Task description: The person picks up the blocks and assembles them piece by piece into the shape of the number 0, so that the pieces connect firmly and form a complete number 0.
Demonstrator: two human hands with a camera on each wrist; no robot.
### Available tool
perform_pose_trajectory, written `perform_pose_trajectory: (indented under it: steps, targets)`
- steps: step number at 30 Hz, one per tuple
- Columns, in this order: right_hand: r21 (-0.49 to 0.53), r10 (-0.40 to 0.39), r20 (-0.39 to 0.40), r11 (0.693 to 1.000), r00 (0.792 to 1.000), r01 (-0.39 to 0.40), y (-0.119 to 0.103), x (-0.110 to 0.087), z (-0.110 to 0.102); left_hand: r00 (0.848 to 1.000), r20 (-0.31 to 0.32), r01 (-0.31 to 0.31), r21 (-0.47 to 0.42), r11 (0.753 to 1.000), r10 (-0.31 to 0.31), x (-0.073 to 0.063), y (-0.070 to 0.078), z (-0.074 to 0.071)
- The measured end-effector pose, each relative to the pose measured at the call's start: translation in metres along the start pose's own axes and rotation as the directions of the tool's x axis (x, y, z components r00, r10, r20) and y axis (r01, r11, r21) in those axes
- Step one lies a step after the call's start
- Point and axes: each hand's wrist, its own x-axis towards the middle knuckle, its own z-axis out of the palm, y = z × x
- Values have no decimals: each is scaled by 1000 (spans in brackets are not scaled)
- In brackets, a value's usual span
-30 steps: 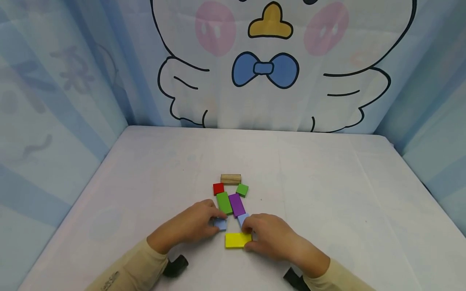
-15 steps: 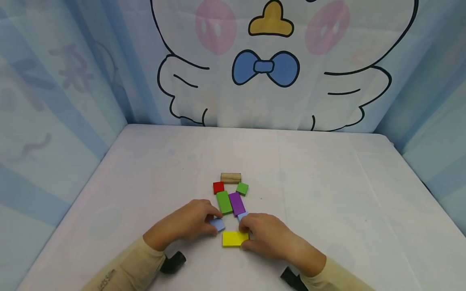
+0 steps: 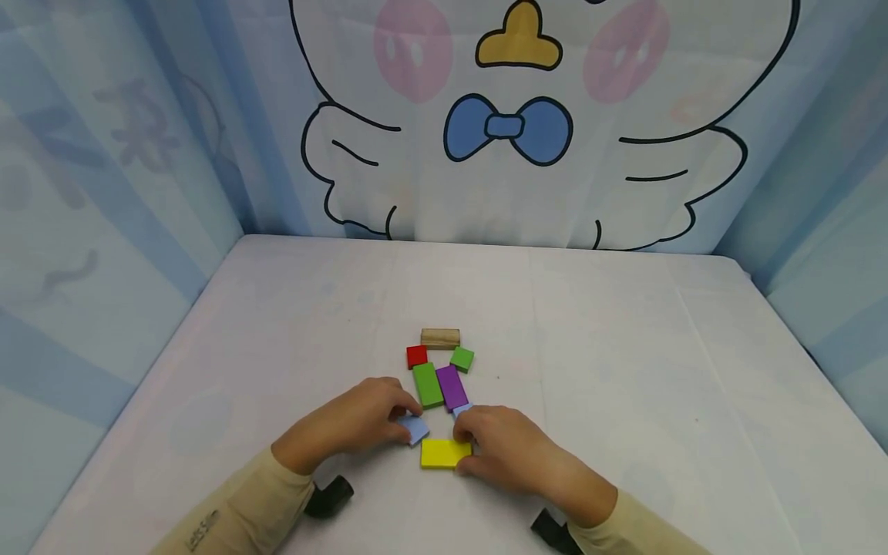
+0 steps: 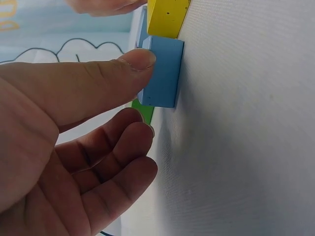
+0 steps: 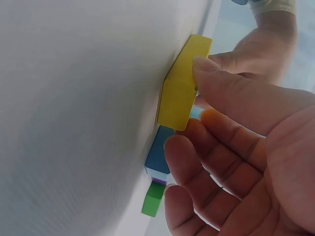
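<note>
My left hand pinches a light blue block that lies turned at a slant; its thumb presses the near face in the left wrist view, other fingers loosely curled below. My right hand grips the right end of a flat yellow block, thumb on its near side. A second light blue block shows partly beyond the right fingers, at the lower end of a purple block. A green oblong block lies alongside the purple one. One corner of the yellow block comes close to the left blue block.
Farther off, a red block and a small green block sit below a natural wood block. All rest on a white-covered table. A printed curtain hangs behind its back edge.
The left blue block has shifted slightly left and turned from square to slanted. The yellow block has slid a little left with my right hand. The far blocks keep their arrangement.
</note>
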Motion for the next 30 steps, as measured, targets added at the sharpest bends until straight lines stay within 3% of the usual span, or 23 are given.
perform_pose_trajectory:
  steps: [14,30]
  targets:
    - [8,38,6,999,999,-38,-4,3,2,1000,20,15,-18,1000,-15,-2,1,-2]
    - [3,14,-31,1000,999,-14,-8,6,5,999,4,47,-43,998,-47,-3,-2,-3]
